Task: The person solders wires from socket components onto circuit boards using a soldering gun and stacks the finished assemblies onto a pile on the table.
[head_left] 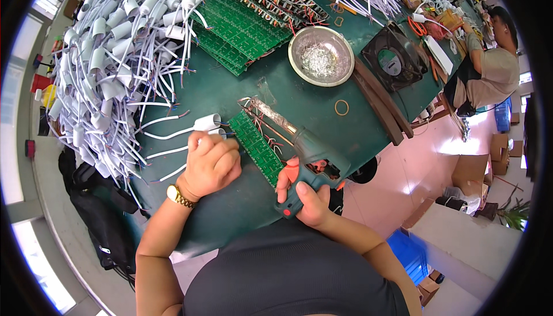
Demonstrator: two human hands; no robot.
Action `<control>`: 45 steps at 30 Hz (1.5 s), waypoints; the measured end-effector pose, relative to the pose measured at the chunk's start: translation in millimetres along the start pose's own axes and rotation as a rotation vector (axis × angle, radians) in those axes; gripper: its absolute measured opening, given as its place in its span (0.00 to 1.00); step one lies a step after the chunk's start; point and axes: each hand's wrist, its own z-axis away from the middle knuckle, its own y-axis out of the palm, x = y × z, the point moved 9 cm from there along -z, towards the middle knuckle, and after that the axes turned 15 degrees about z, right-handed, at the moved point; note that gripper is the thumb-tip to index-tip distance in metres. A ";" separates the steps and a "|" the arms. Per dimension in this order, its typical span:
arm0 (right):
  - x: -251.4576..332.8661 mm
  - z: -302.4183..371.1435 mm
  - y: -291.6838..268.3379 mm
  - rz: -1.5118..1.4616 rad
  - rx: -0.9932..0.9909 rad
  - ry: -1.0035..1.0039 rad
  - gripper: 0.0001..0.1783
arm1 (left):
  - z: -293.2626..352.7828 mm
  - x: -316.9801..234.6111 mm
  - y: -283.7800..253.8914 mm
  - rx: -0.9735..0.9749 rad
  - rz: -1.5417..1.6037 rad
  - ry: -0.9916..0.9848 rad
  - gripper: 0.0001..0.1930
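Silvery scraps in the bowl, toward the right edge of the surface; my right grip wraps the soldering gun; left grip curls, hold unclear.

This is an electronics assembly workshop. Indicators around me: a green-topped workbench carrying stacked printed circuit boards, heaped white wired housings and an axial fan; a soldering gun; a seated co-worker farther along.

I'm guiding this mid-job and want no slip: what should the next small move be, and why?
Probably steady the white sockets with the left hand: they lie beside the upper end of the green board, near the tip of the soldering gun in the right hand.
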 end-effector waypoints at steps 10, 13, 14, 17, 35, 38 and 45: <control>7.9 0.3 6.9 0.045 -0.019 0.060 0.25 | -0.5 42.0 7.3 -0.074 0.135 -0.455 0.07; 15.9 1.3 3.9 0.010 -0.032 0.064 0.26 | 4.1 40.6 9.1 -0.047 0.067 -0.414 0.07; 17.6 3.9 0.0 0.009 -0.045 0.086 0.27 | 3.4 38.6 9.0 -0.038 0.064 -0.395 0.07; 36.9 1.1 -6.6 0.052 -0.018 0.000 0.26 | -0.7 35.2 6.8 -0.017 0.056 -0.378 0.07; 51.9 26.2 -26.0 0.632 0.066 0.189 0.15 | 1.3 43.9 11.0 -0.016 0.075 -0.578 0.04; 45.3 32.0 -23.4 0.955 0.197 0.205 0.22 | 0.9 43.8 12.3 0.021 0.072 -0.594 0.04; 27.6 42.6 -26.4 0.930 0.184 0.324 0.18 | 1.2 44.7 14.3 0.061 0.078 -0.591 0.04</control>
